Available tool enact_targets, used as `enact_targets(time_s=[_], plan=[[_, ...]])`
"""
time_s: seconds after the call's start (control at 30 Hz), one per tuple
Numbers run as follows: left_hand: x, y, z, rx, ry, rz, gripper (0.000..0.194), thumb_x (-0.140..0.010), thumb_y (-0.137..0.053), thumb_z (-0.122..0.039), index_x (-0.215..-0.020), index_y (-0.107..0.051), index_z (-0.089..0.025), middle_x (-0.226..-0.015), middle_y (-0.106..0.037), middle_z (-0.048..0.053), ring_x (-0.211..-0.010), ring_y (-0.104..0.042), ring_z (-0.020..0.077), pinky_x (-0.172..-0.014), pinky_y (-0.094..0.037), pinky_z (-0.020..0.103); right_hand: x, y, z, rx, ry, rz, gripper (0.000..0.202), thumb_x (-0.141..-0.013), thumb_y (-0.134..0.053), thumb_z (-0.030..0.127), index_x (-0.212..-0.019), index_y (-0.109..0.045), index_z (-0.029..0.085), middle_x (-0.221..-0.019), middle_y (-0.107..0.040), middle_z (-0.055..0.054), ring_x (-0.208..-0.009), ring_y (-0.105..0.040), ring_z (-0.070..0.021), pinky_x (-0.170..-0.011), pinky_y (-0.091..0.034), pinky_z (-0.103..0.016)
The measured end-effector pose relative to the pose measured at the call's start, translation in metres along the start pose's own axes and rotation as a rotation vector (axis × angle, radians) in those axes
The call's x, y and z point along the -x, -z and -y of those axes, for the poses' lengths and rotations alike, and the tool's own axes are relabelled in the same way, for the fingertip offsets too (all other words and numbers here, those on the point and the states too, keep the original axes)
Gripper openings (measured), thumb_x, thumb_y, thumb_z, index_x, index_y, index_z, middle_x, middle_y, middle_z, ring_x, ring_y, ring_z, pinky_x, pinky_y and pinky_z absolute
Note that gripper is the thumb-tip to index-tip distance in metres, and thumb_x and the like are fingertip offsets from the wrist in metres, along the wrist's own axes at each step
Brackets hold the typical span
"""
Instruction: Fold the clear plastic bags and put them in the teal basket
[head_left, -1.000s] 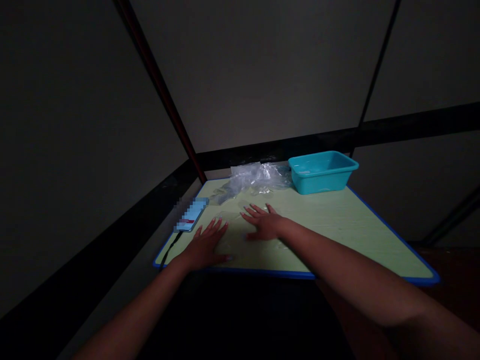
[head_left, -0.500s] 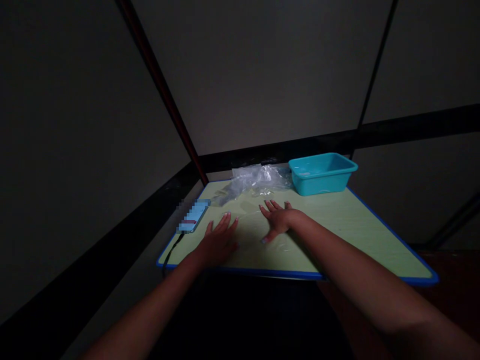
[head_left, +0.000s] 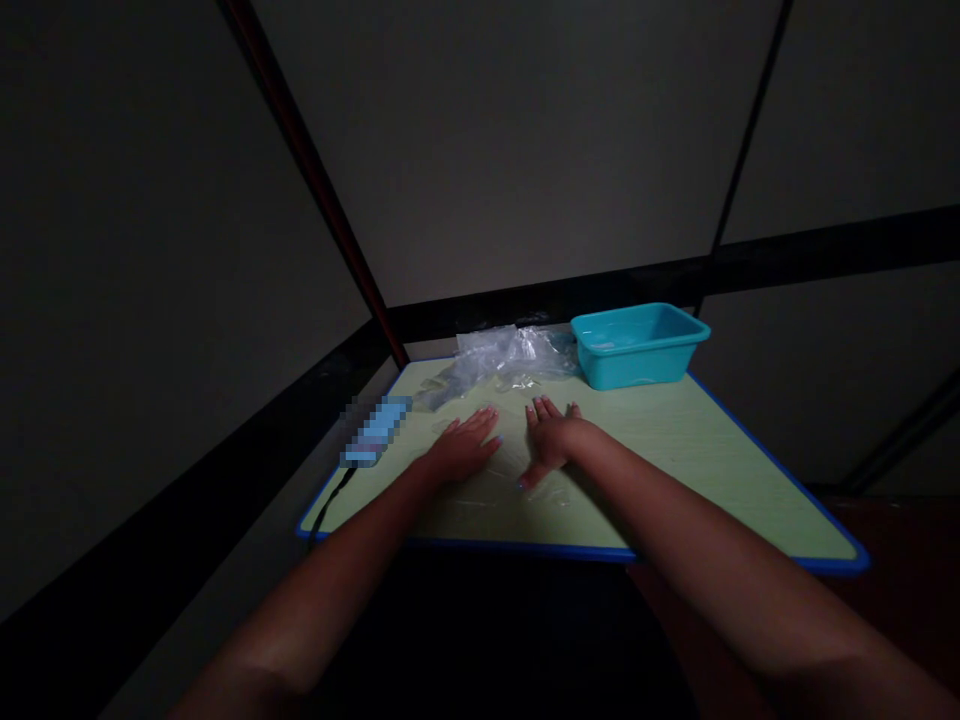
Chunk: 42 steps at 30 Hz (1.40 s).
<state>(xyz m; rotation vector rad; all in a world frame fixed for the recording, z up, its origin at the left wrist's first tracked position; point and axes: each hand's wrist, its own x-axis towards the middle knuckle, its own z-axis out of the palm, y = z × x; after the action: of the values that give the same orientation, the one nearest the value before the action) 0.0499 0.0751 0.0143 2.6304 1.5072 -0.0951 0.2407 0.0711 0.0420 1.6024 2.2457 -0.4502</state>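
A clear plastic bag (head_left: 495,492) lies spread on the pale green tabletop (head_left: 697,470), hard to make out against it. My left hand (head_left: 466,445) rests palm down on the bag, fingers stretched forward. To its right, my right hand (head_left: 551,440) presses on the bag too, its fingers spread and the thumb pointing back toward me. Neither hand grips anything. Just beyond the fingertips sits a loose pile of clear plastic bags (head_left: 502,358), crumpled and overlapping.
A turquoise plastic basket (head_left: 637,362) stands at the back right of the table. On the left edge lies a phone (head_left: 379,430), partly blurred out, with a dark strap (head_left: 330,500) hanging over the blue table edge. Walls close in behind and at left.
My left hand has slid forward and right across the bag, closer to my right hand. My right hand has stayed in nearly the same place. The view has shifted slightly.
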Motion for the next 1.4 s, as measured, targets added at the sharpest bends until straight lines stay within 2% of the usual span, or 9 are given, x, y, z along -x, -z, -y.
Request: enact_targets(time_s=[0.13, 0.23, 0.3, 0.47, 0.63, 0.83, 1.0, 1.2, 1.4], plan=[[0.010, 0.002, 0.027, -0.057, 0.204, -0.031, 0.063, -0.094, -0.019, -0.052, -0.146, -0.016, -0.017, -0.154, -0.010, 0.009, -0.141, -0.009, 0.0208, -0.111, -0.011, 0.051, -0.004, -0.002, -0.001, 0.005, 0.000, -0.013, 0.151, -0.039, -0.066, 0.078, -0.143, 0.015, 0.005, -0.148, 0.021, -0.018, -0.134, 0.024, -0.0350, -0.102, 0.006, -0.064], [0.019, 0.005, 0.024, -0.138, 0.288, -0.132, 0.065, -0.094, -0.022, -0.051, -0.145, -0.021, -0.012, -0.153, -0.006, 0.014, -0.142, -0.006, 0.0230, -0.111, -0.009, 0.052, -0.004, -0.002, 0.000, -0.001, 0.028, -0.034, 0.152, -0.038, -0.068, 0.076, -0.142, 0.013, -0.001, -0.148, 0.018, -0.020, -0.136, 0.019, -0.0325, -0.108, 0.004, -0.055], [0.021, 0.007, 0.010, -0.147, 0.233, -0.177, 0.065, -0.094, -0.023, -0.051, -0.145, -0.021, -0.012, -0.153, -0.004, 0.014, -0.142, -0.005, 0.0234, -0.111, -0.010, 0.052, -0.004, -0.002, 0.001, -0.031, 0.039, -0.051, 0.153, -0.036, -0.070, 0.074, -0.142, 0.010, -0.003, -0.148, 0.017, -0.022, -0.137, 0.017, -0.0322, -0.110, 0.000, -0.049], [0.009, 0.006, -0.026, -0.048, -0.152, 0.007, 0.059, -0.096, -0.013, -0.047, -0.147, -0.013, -0.018, -0.154, -0.008, 0.008, -0.142, -0.005, 0.0192, -0.111, -0.014, 0.049, -0.005, -0.004, 0.002, -0.133, 0.021, -0.097, 0.156, -0.031, -0.075, 0.068, -0.143, 0.008, -0.001, -0.148, 0.016, -0.023, -0.135, 0.019, -0.0355, -0.110, 0.001, -0.049], [-0.021, 0.003, -0.007, 0.013, 0.018, 0.062, 0.059, -0.095, -0.010, -0.049, -0.147, -0.013, -0.022, -0.154, -0.010, 0.006, -0.141, -0.009, 0.0196, -0.111, -0.015, 0.049, -0.002, -0.002, 0.004, -0.104, 0.009, -0.054, 0.156, -0.032, -0.073, 0.072, -0.143, 0.009, -0.002, -0.148, 0.016, -0.023, -0.135, 0.019, -0.0348, -0.110, 0.000, -0.050], [-0.028, 0.012, 0.028, -0.018, 0.175, -0.020, 0.061, -0.094, -0.017, -0.050, -0.145, -0.019, -0.016, -0.154, -0.009, 0.010, -0.141, -0.009, 0.0225, -0.111, -0.015, 0.049, 0.001, 0.001, 0.006, -0.072, 0.003, -0.039, 0.153, -0.036, -0.072, 0.073, -0.143, 0.008, -0.001, -0.148, 0.016, -0.021, -0.135, 0.019, -0.0343, -0.110, 0.001, -0.051], [-0.011, 0.024, 0.001, -0.167, 0.087, -0.277, 0.059, -0.094, -0.027, -0.048, -0.142, -0.030, -0.013, -0.154, -0.012, 0.012, -0.142, -0.007, 0.0236, -0.113, -0.012, 0.046, -0.001, -0.001, 0.005, -0.122, 0.031, -0.065, 0.149, -0.037, -0.072, 0.072, -0.145, 0.003, 0.003, -0.149, 0.013, -0.021, -0.135, 0.019, -0.0340, -0.108, 0.004, -0.054], [0.002, 0.015, -0.049, -0.005, -0.158, 0.063, 0.058, -0.096, -0.017, -0.043, -0.147, -0.011, -0.016, -0.154, -0.010, 0.010, -0.141, -0.008, 0.0217, -0.111, -0.018, 0.049, -0.010, -0.010, 0.000, -0.148, 0.041, -0.158, 0.121, -0.056, -0.066, 0.068, -0.147, -0.011, 0.010, -0.152, 0.004, -0.019, -0.136, 0.017, -0.0341, -0.106, 0.002, -0.058], [-0.016, 0.010, -0.030, -0.014, -0.094, 0.105, 0.058, -0.095, -0.009, -0.048, -0.147, -0.008, -0.022, -0.155, -0.007, 0.005, -0.142, -0.005, 0.0210, -0.109, -0.013, 0.056, -0.003, -0.003, 0.002, -0.129, 0.036, -0.082, 0.137, -0.045, -0.073, 0.067, -0.146, -0.002, 0.007, -0.150, 0.012, -0.020, -0.134, 0.021, -0.0336, -0.106, 0.005, -0.057]])
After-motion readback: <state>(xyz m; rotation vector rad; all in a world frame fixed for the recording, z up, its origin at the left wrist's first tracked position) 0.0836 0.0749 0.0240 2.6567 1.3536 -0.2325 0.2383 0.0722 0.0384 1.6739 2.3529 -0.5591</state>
